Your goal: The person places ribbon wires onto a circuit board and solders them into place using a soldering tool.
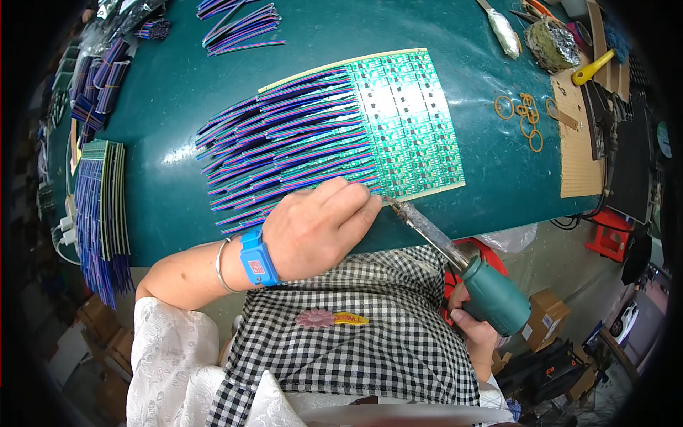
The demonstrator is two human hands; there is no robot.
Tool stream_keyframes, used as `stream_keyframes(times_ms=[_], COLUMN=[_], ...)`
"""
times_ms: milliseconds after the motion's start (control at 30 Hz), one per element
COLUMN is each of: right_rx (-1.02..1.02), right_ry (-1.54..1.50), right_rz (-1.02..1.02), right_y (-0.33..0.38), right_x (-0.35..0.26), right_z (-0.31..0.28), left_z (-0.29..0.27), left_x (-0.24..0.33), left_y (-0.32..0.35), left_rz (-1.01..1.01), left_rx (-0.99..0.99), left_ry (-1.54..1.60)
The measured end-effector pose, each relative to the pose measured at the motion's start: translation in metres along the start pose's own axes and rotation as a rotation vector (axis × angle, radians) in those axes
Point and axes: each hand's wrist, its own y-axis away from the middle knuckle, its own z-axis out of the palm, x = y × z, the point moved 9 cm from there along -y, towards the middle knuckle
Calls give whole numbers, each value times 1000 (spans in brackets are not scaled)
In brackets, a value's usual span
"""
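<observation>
A green circuit board panel (409, 114) lies on the table in front of me. Rows of blue, red and black ribbon wires (284, 135) run off its left part. My left hand (313, 224), wearing a blue wrist strap (257, 260), pinches a wire at the panel's near edge; the fingers hide most of that wire. Held by its green handle in my right hand (473, 331) is a soldering iron (498, 299). Its tip (390, 201) reaches the near edge of the panel, right beside my left fingertips. Whether it touches a solder pad I cannot tell.
Left on the table stands a stack of wired boards (107, 199), with wire bundles (107, 82) behind it. More loose wires (245, 32) lie at the back. Rubber bands (527, 114), cardboard (578, 167), a yellow-handled tool (593, 67) and a foil-wrapped lump (551, 44) are at right.
</observation>
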Motion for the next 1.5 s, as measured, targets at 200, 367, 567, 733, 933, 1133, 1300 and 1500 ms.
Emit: stream_keyframes(times_ms=[200, 367, 567, 733, 933, 1133, 1300, 1500], right_rx=[36, 134, 15, -36, 78, 63, -75, -6], right_ry=[-173, -356, -78, 129, -167, -27, 90, -261], right_rz=[37, 119, -14, -154, 108, -9, -121, 67], right_y=[-1, 4, 2, -4, 2, 5, -5, 9], right_x=[-8, -1, 0, -12, -3, 2, -11, 6], right_z=[5, 2, -1, 2, -1, -5, 8, -3], left_z=[0, 1, 0, 0, 1, 1, 2, 2], left_x=[2, 3, 4, 6, 8, 9, 7, 10], left_y=[1, -1, -1, -1, -1, -1, 3, 0], left_rz=[10, 9, 27, 48, 59, 60, 48, 55], left_rx=[-12, -9, -7, -7, -2, -13, -18, -22], left_ry=[-27, -21, -36, -62, -82, -74, -71, -92])
